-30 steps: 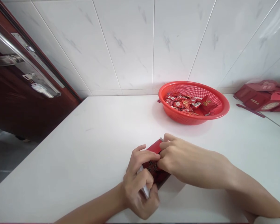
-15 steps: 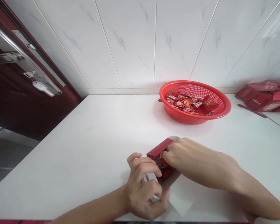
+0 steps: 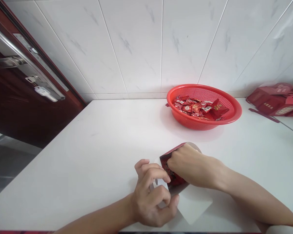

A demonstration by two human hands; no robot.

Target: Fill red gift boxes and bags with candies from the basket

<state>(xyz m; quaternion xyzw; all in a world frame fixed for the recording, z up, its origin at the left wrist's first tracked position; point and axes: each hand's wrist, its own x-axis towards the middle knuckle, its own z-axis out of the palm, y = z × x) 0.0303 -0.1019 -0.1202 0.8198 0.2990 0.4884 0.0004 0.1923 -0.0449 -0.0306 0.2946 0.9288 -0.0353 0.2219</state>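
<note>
Near the front of the white table, a small open box (image 3: 179, 187) with red and dark sides and pale flaps lies between my hands. My left hand (image 3: 153, 191) curls round its left side, fingers bent over a white flap and thumb at the near edge. The fingers of my right hand (image 3: 191, 164) reach into the opening, so their tips and anything between them are hidden. Some red packets show dimly inside. A pale flap (image 3: 194, 208) spreads on the table in front of the box.
Behind the box stands a red plastic basket (image 3: 200, 125) holding several red-wrapped candies (image 3: 196, 107). Red folded cartons (image 3: 275, 99) sit at the far right. A tiled wall (image 3: 136, 48) backs the table (image 3: 88, 162); a dark red door (image 3: 19, 97) with keys is at left.
My right hand has pushed slightly left and deeper over the box, its forearm shifting. The box has tilted and turned a little, and its red top flap looks narrower. My left hand stays nearly in place.
</note>
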